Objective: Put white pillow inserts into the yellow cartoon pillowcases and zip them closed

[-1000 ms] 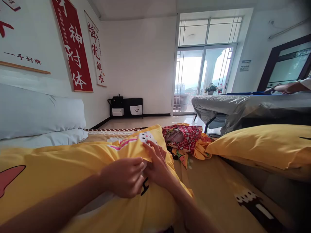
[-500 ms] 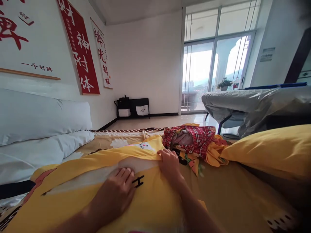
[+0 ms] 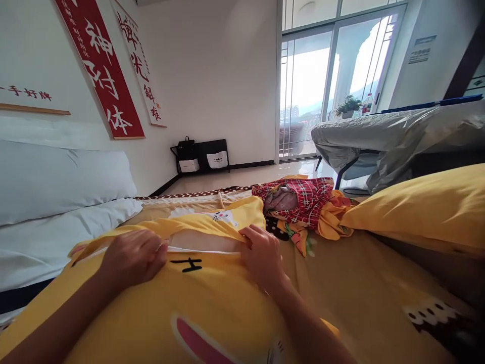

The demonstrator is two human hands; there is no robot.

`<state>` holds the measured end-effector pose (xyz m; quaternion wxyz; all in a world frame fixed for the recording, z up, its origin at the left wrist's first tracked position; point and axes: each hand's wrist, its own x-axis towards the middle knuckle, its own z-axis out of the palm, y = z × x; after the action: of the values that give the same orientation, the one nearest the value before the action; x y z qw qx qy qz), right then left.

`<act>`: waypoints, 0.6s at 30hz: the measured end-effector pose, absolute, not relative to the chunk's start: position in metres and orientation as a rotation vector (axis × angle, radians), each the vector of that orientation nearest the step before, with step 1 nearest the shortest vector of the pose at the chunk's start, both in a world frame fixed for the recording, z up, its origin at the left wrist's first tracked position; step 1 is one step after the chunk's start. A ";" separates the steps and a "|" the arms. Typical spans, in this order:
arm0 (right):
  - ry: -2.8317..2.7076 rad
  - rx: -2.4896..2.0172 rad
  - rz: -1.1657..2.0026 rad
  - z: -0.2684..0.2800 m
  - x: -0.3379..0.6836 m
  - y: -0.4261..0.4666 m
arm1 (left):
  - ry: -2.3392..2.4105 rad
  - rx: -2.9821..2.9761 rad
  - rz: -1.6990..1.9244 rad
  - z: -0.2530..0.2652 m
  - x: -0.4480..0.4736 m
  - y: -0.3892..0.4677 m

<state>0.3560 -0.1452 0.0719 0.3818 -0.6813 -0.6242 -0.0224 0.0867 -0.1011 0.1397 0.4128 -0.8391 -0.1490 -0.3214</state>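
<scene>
A yellow pillowcase [image 3: 215, 298] with a rabbit print and a black letter H lies in front of me. Through the long slit along its far side shows a white pillow [image 3: 204, 241]. My left hand [image 3: 134, 255] is closed on the slit's edge at the left, its fingertips partly hidden. At the right end, my right hand [image 3: 262, 255] pinches the fabric between thumb and fingers. Just beyond it lies a bundle of red plaid cloth [image 3: 306, 199] with yellow frills.
White pillows [image 3: 64, 177] are stacked at the left against the wall. A yellow pillow [image 3: 424, 207] rests at the right on the brown patterned bedsheet [image 3: 348, 283]. Farther back stand a plastic-covered table [image 3: 379, 131] and a black chair [image 3: 210, 146] holding bags.
My left hand has moved left from the middle of the slit to its left part and now grips the edge. The slit looks narrower. My view has tilted down and turned slightly right.
</scene>
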 end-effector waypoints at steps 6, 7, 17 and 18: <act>-1.790 -1.902 0.050 0.056 0.370 -0.126 | -0.644 -2.463 -0.574 0.089 0.112 -0.083; -1.784 -1.918 0.055 0.053 0.372 -0.122 | -0.660 -2.548 -0.544 0.084 0.122 -0.085; -1.904 -2.163 -0.068 0.071 0.389 -0.099 | -0.678 -3.056 -0.100 0.064 0.220 -0.074; -1.907 -2.179 -0.089 0.073 0.390 -0.094 | -0.719 -3.079 -0.039 0.061 0.223 -0.069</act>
<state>0.3900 -0.0940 0.0730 0.1220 -0.7464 -0.6535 -0.0307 0.2233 -0.0694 0.0611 -0.0104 -0.9737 -0.2273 -0.0125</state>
